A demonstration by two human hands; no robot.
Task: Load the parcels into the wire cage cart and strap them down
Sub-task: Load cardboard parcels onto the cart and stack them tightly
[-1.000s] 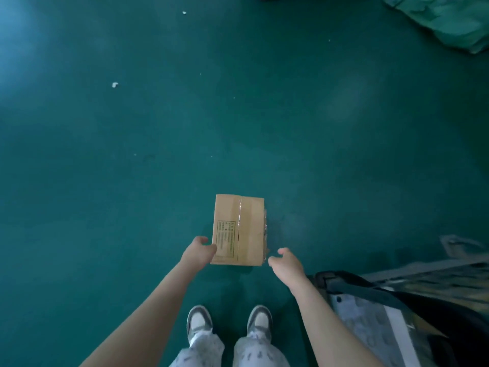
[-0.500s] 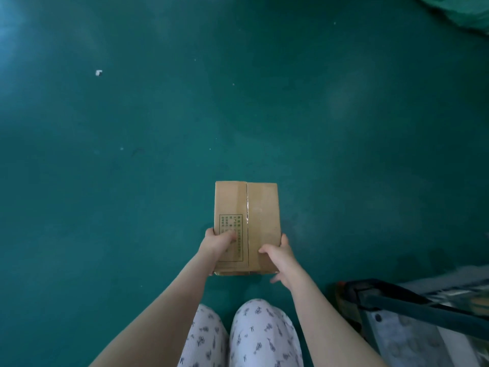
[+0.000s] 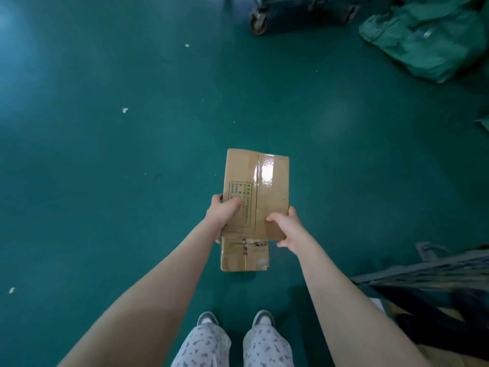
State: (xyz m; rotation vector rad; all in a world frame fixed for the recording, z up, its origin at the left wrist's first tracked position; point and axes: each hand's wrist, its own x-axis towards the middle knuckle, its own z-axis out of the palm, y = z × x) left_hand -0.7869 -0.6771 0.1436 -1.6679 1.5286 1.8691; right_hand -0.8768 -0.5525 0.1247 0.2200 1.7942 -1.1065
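A second earlier the box (image 3: 264,192) lay on the floor (image 3: 105,181) with both hands just beside its near end. Now it is off the floor, held out in front of the person, and its taped near end face has come into view. Half a second ago bent knees showed below the box; now shoes (image 3: 207,317) show there.

The left hand (image 3: 223,211) has a grip on the box's near left edge, thumb across the printed label (image 3: 239,197). The right hand (image 3: 287,230) grips the near right corner, thumb on top and fingers curled beneath.

Below and right of the box, well apart from it, is a corner of the cart (image 3: 423,266): grey bars with something dark inside that is hard to make out. The frame cuts most of it off. Far beyond the box to the right lie green bags (image 3: 428,38), and a wheel (image 3: 258,21) shows at the top edge. White scraps (image 3: 125,110) dot the floor left of the box. The label's print is too small to read.
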